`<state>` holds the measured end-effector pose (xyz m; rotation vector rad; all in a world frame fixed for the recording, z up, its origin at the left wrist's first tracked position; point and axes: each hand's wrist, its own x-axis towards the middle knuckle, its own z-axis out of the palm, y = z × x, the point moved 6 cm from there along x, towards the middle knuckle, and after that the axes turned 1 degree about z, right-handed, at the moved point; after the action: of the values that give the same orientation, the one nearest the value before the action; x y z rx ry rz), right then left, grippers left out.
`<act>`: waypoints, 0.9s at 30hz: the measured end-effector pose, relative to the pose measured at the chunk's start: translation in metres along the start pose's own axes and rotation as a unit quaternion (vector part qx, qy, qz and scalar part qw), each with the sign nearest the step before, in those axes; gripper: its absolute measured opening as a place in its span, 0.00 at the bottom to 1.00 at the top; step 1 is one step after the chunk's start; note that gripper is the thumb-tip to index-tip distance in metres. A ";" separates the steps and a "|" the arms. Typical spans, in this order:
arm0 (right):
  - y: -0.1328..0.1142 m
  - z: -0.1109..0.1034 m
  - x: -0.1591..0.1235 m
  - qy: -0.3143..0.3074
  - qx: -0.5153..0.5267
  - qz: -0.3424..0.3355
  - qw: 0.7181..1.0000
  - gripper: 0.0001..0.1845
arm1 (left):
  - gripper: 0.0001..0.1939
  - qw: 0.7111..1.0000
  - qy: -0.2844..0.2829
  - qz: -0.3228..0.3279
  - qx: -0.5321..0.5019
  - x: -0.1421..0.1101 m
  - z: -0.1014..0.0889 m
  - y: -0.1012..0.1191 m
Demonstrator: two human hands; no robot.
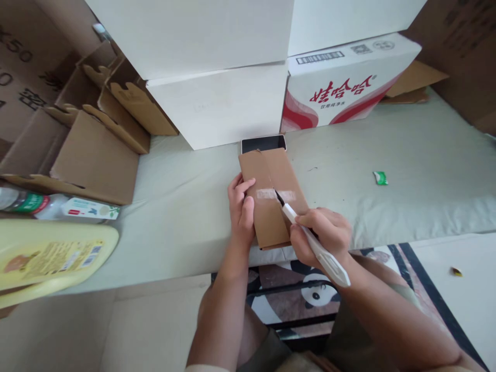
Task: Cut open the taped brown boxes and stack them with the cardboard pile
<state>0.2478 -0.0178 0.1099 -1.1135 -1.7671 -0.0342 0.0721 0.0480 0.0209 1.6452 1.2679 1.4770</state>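
Observation:
A small brown cardboard box [271, 222] lies on the pale green cloth in front of me, with a strip of clear tape [287, 195] across its middle seam. My left hand [242, 206] grips the box along its left side, thumb and fingers at the edge. Closed around a white utility knife [320, 248] is my right hand [325, 232]. The knife's dark blade points up and left, its tip at the tape over the seam. Behind the box's far end lies a phone [263, 143] with a dark screen, partly covered by the box.
White cartons [220, 103] are stacked behind, one with red lettering [341, 93]. At left stand brown cardboard dividers [96, 155], a plastic bottle [34, 203] and a large yellow jug [58, 253]. A green packet [380, 178] lies on the cloth [349, 155] at right.

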 end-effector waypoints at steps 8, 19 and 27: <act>0.005 -0.004 -0.004 0.010 0.079 0.014 0.997 0.11 | 0.22 1.000 0.006 0.014 -0.005 0.001 0.000 0.001; 0.018 -0.022 -0.006 -0.023 0.193 0.149 0.970 0.10 | 0.23 1.000 0.008 0.020 -0.013 0.002 0.002 -0.001; 0.035 -0.030 -0.018 0.035 0.259 0.232 0.937 0.07 | 0.24 1.000 -0.005 0.006 -0.002 0.002 -0.003 -0.002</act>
<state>0.2942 -0.0241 0.0957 -1.0842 -1.2986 0.6372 0.0683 0.0501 0.0209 1.6599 1.2506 1.4750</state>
